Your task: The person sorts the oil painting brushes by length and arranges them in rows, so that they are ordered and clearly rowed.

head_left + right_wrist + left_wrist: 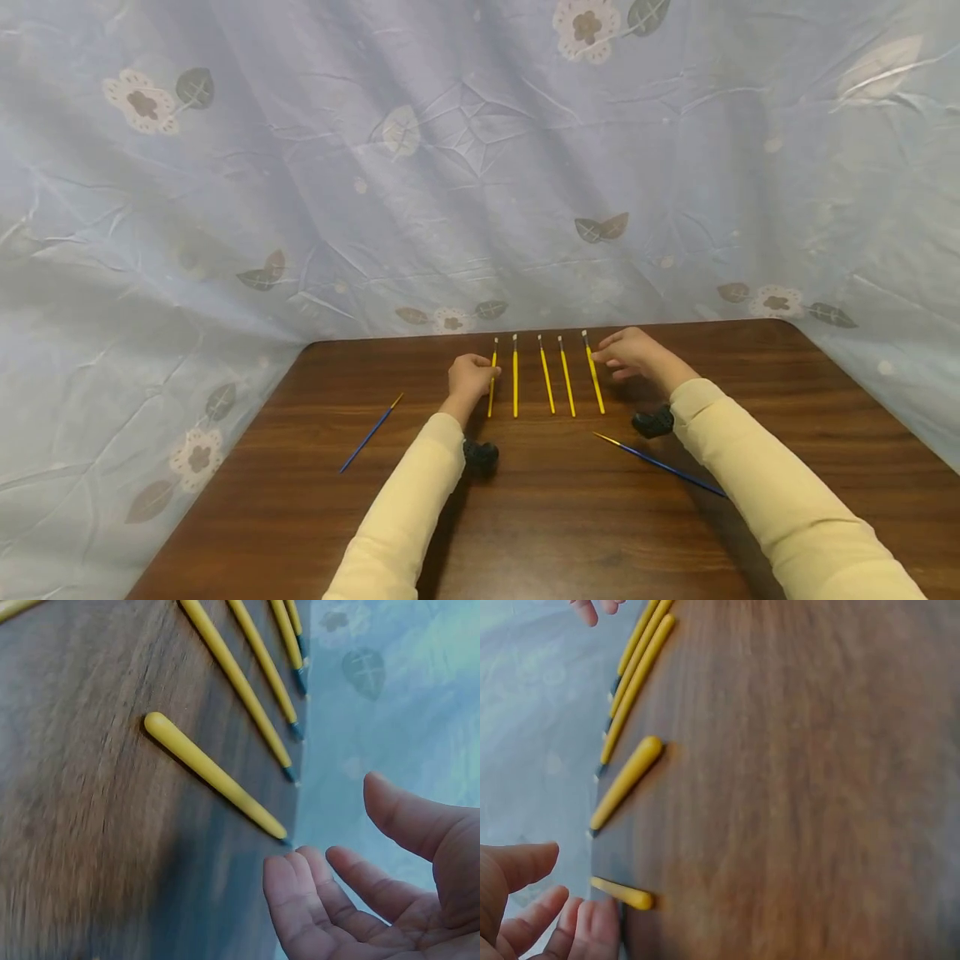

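Observation:
Several yellow paintbrushes with white tips lie side by side near the table's far edge. My left hand (pixel 471 377) is at the leftmost yellow paintbrush (pixel 492 392). In the left wrist view its thumb stands apart from the fingers (pixel 568 930), which lie against or just beside that brush (pixel 630 895); contact is unclear. My right hand (pixel 633 353), fingers loosely bent and thumb apart, is beside the rightmost yellow paintbrush (pixel 596 379). The right wrist view shows its fingertips (pixel 281 877) close to that brush's tip end, holding nothing.
One blue paintbrush (pixel 372 432) lies at the left of the brown wooden table (pixel 555 517). Another blue paintbrush (pixel 660 463) lies at the right, partly under the right sleeve (pixel 780 492). A pale flowered curtain (pixel 480 167) hangs behind the table's far edge.

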A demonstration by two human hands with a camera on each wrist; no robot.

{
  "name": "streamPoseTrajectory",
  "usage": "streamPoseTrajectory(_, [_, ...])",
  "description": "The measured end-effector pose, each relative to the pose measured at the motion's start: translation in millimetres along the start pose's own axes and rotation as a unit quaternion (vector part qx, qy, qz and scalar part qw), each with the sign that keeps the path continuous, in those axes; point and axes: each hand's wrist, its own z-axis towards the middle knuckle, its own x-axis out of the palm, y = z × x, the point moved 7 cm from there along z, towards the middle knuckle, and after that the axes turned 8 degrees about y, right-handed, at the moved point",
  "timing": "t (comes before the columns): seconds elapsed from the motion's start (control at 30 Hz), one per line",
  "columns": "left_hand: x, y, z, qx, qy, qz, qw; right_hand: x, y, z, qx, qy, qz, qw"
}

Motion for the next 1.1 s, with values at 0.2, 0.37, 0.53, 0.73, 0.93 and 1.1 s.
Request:
streamPoseTrajectory(0.2, [-15.2,-11.6,-3.5,0.017,0.018,-0.020,0.9995,-5.5,11.0,-18.4,-0.022,0.025,-0.008,0.999])
streamPoseTrajectory(0.37, [-26.2,-13.3,-8.3,0.025,0.084,-0.061,0.9943,-5.8,16.0,-37.3,-0.048,0.043,-0.026,0.998])
streamPoseTrajectory(0.53, [-41.3,-9.9,-19.2,0.032,0.137,-0.056,0.9885,-1.1,15.5,-53.5,-0.071,0.057,-0.039,0.995])
streamPoseTrajectory(0.73, [-58.9,-0.5,-33.8,0.040,0.169,-0.047,0.9837,4.2,8.9,-71.3,-0.096,0.053,-0.031,0.993])
streamPoseTrajectory(0.93, [-71.6,14.9,-49.9,0.058,0.178,-0.054,0.9807,9.9,-6.8,-88.5,-0.097,0.049,-0.003,0.994])
streamPoseTrajectory(1.1, [-79.1,23.0,-63.4,0.092,0.188,-0.062,0.9760,10.1,-14.8,-102.5,-0.108,0.052,0.014,0.993])
